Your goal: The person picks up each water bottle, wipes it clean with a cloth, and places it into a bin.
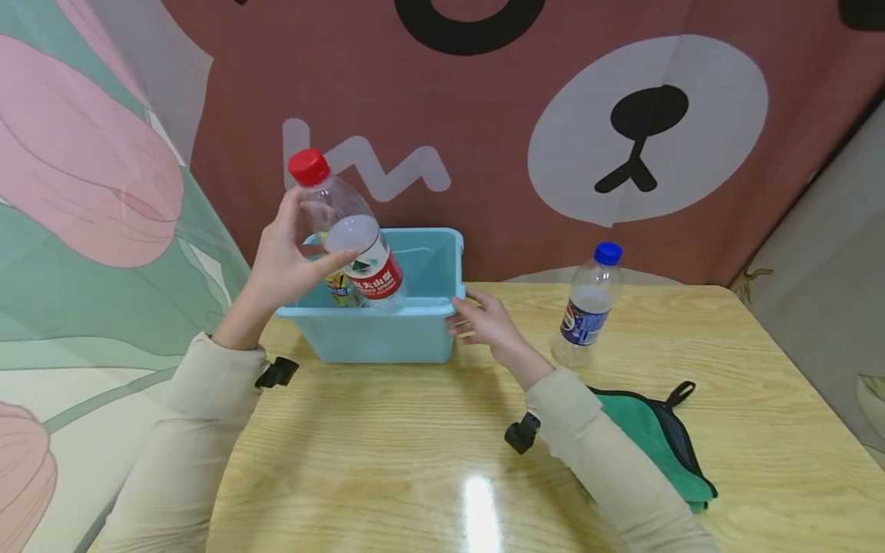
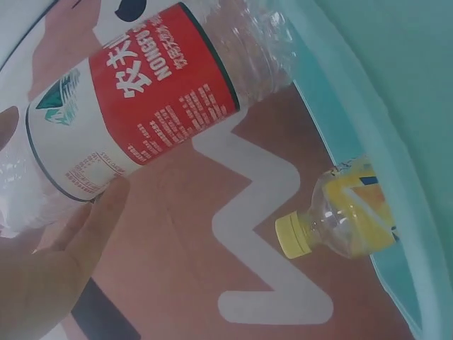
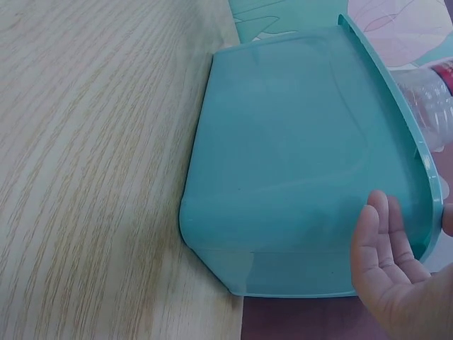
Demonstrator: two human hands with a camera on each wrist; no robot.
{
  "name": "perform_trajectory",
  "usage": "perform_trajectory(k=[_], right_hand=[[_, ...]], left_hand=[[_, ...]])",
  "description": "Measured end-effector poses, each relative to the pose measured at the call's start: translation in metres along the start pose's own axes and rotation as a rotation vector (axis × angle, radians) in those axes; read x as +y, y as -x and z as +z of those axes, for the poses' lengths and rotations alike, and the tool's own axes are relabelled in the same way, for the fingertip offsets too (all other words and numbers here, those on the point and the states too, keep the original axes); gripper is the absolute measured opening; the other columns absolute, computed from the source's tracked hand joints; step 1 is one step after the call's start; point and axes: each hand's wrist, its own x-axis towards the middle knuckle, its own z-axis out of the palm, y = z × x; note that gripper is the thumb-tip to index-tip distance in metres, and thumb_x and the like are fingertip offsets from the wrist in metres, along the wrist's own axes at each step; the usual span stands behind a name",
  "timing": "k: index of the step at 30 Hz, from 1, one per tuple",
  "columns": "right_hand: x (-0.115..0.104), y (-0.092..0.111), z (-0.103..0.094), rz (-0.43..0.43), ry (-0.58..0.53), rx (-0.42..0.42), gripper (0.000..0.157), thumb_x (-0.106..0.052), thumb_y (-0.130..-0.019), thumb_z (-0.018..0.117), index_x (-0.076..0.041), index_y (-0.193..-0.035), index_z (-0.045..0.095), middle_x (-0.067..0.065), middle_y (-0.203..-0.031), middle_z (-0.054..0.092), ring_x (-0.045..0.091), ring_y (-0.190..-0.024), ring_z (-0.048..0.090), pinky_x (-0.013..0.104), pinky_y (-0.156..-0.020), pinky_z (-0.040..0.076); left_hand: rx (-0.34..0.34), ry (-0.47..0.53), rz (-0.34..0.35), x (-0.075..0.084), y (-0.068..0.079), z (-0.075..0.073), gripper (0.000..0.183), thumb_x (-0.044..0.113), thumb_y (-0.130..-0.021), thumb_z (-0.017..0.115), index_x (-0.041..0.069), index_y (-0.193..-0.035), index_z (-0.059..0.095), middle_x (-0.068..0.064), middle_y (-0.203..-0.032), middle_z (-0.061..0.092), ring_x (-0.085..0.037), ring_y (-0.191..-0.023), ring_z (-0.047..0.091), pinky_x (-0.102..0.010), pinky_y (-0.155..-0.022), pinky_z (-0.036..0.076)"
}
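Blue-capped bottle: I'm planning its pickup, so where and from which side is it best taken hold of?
Round the blue-capped bottle at its blue label, likely best with the right hand coming from its right. It stands upright on the table, and its round body suits a wrapped grip; the light blue bin is to its left, the green cloth nearer the person.

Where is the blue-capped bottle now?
In the head view, the blue-capped bottle stands right of the light-blue bin, on the table behind the green cloth.
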Motion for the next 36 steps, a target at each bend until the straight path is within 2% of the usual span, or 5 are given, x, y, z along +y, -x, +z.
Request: perform_trajectory(k=[4,7,18,23,36], right_hand=[[0.001,0.000,0.000,-0.004,0.007,-0.003,0.048,-0.025,-0.095,0.049,-0.007,-0.138,0.036,0.025,-0.105,0.060,0.022,-0.076,0.063,0.031,-0.064,0.053],[0.000,-0.001,0.000,-0.005,0.010,-0.005,0.048,-0.025,-0.095,0.049,-0.006,-0.137,0.036,0.024,-0.103,0.061,0.024,-0.078,0.064,0.030,-0.063,0.053],[0.001,-0.001,0.001,-0.005,0.019,0.007,0.047,-0.025,-0.095,0.048,-0.010,-0.138,0.036,0.020,-0.098,0.063,0.025,-0.078,0.063,0.030,-0.063,0.053],[0.002,0.000,0.001,-0.004,0.022,0.009,0.047,-0.027,-0.096,0.048,-0.010,-0.138,0.036,0.017,-0.095,0.064,0.029,-0.083,0.063,0.032,-0.065,0.053],[0.002,-0.001,0.001,0.005,0.048,0.027,0.049,-0.028,-0.096,0.048,-0.010,-0.139,0.034,0.019,-0.099,0.063,0.023,-0.078,0.064,0.029,-0.064,0.053]], left_hand=[[0.010,-0.025,-0.007,-0.001,-0.006,0.003,0.072,0.011,-0.075,0.074,0.011,-0.133,0.031,-0.008,-0.113,0.053,-0.020,-0.097,0.054,-0.028,-0.070,0.052],[0.031,-0.035,-0.026,-0.003,-0.009,0.005,0.075,0.013,-0.074,0.075,0.012,-0.133,0.029,-0.006,-0.116,0.053,-0.020,-0.098,0.055,-0.026,-0.071,0.051],[0.021,-0.022,-0.114,-0.017,-0.021,0.014,0.076,0.021,-0.075,0.075,0.015,-0.133,0.026,-0.008,-0.116,0.052,-0.018,-0.100,0.052,-0.038,-0.075,0.053],[0.051,-0.059,-0.138,-0.025,-0.026,0.020,0.075,0.024,-0.074,0.074,0.015,-0.131,0.027,-0.007,-0.114,0.053,-0.020,-0.098,0.054,-0.042,-0.078,0.052],[0.090,-0.124,-0.114,-0.041,-0.033,0.032,0.072,0.039,-0.077,0.068,0.009,-0.133,0.034,-0.009,-0.119,0.050,-0.022,-0.107,0.047,-0.047,-0.085,0.047]])
